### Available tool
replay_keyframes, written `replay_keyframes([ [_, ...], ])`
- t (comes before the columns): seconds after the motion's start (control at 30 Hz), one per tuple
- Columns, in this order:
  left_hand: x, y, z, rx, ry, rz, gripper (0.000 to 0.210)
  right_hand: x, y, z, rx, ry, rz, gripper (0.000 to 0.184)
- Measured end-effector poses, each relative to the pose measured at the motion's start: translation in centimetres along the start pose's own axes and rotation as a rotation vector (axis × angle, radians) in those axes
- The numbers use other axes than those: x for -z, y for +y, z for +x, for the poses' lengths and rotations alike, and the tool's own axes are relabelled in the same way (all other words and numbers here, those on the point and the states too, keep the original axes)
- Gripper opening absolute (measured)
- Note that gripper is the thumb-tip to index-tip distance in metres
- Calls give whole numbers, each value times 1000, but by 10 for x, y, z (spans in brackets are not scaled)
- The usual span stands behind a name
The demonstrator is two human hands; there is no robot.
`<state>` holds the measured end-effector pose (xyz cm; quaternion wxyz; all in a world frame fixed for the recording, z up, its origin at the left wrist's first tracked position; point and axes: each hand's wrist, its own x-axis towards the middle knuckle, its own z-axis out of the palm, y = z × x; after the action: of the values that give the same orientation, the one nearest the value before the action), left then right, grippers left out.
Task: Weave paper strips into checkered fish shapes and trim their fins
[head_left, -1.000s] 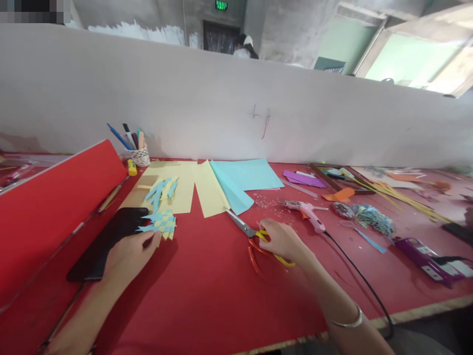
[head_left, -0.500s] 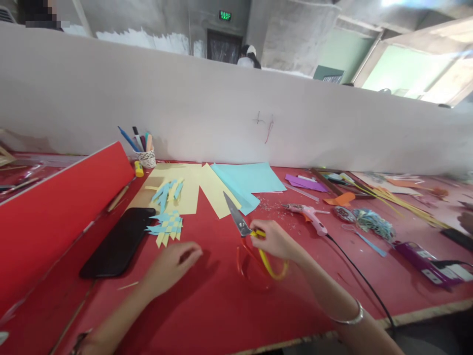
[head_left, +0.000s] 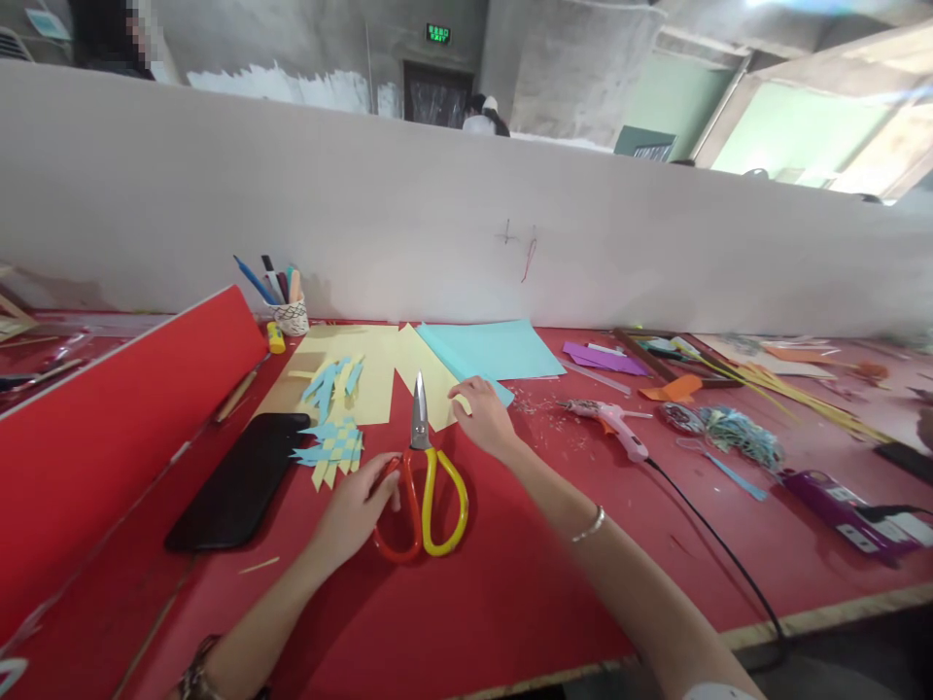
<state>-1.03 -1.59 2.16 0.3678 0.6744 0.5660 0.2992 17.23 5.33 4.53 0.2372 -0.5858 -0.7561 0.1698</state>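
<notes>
My left hand [head_left: 366,496] grips the red handle of the scissors [head_left: 420,418], whose blades are closed and point away from me. The yellow handle is free. My right hand [head_left: 481,416] is off the scissors, fingers apart and slightly bent, above the right edge of the yellow paper [head_left: 430,374] by the light blue paper [head_left: 502,348]; whether it touches the paper I cannot tell. Left of the scissors lies a woven piece of blue and yellow strips [head_left: 339,442], with loose strips [head_left: 331,379] behind it on another yellow sheet [head_left: 375,379].
A black phone [head_left: 240,481] and an upright red board [head_left: 131,408] are on the left. A pen cup [head_left: 292,316] stands behind. To the right are a pink glue gun [head_left: 616,428] with its cord, purple paper [head_left: 604,358], a wooden frame [head_left: 718,374] and a purple power strip [head_left: 838,515].
The scissors have passed from my right hand to my left and now point straight ahead with closed blades. My right hand has moved forward and left to the papers.
</notes>
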Motion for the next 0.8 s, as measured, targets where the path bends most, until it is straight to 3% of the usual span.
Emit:
replay_keyframes([
  [0.2,0,2,-2,19,16,85,49,-2,15,18,-148,-66,-157,27],
  [0.4,-2,-2,-1,12,1,91,47,-8,5,21,-239,-61,-214,33],
  [0.67,-2,-5,-1,25,19,84,49,-7,5,22,-317,-117,-141,31],
  [0.8,-1,-3,-2,34,19,91,48,-5,9,21,-292,-73,-84,25],
])
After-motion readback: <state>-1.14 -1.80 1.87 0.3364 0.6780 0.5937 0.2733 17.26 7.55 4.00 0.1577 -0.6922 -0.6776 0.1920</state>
